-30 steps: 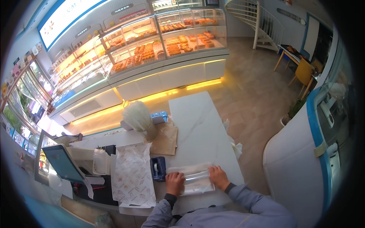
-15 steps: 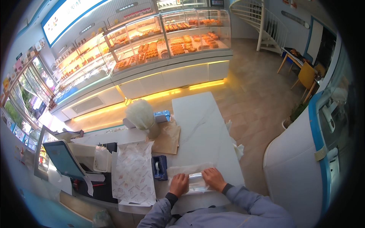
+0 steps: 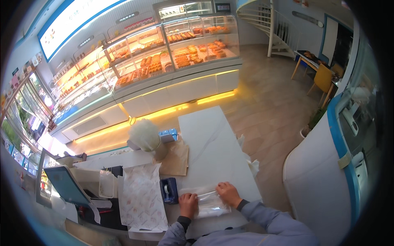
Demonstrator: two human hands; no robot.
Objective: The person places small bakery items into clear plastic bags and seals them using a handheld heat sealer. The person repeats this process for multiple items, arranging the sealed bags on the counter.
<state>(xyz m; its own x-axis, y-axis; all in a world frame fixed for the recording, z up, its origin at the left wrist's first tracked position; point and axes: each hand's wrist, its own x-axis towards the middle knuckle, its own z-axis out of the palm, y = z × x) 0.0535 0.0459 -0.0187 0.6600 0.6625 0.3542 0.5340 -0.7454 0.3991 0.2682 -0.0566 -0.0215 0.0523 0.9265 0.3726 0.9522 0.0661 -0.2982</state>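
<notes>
A clear plastic bag (image 3: 212, 208) lies nearly flat on the white marbled counter (image 3: 205, 131) close to my body, its film shiny and creased. Its left edge is pinched by my left hand (image 3: 188, 204), fingers curled down onto the plastic. At the upper right corner of the bag, my right hand (image 3: 229, 194) is also closed on the film, thumb and fingers bent together. Whether the bag holds anything is hard to make out. Just left of my left hand stands a dark blue tape dispenser (image 3: 169, 191) with a roll in it.
Printed wrapping sheets (image 3: 141, 197) lie left of the dispenser, with brown paper bags (image 3: 175, 158) farther back. Beyond them stand a pale bag-covered bundle (image 3: 145, 134) and a blue packet (image 3: 168, 135). A monitor (image 3: 67, 184) is at left; a lit pastry case (image 3: 176, 49) stands across the floor.
My hands have moved slightly apart, the left one shifting left and nearer me. More of the bag now shows spread between and below them. The whole view has tilted a little.
</notes>
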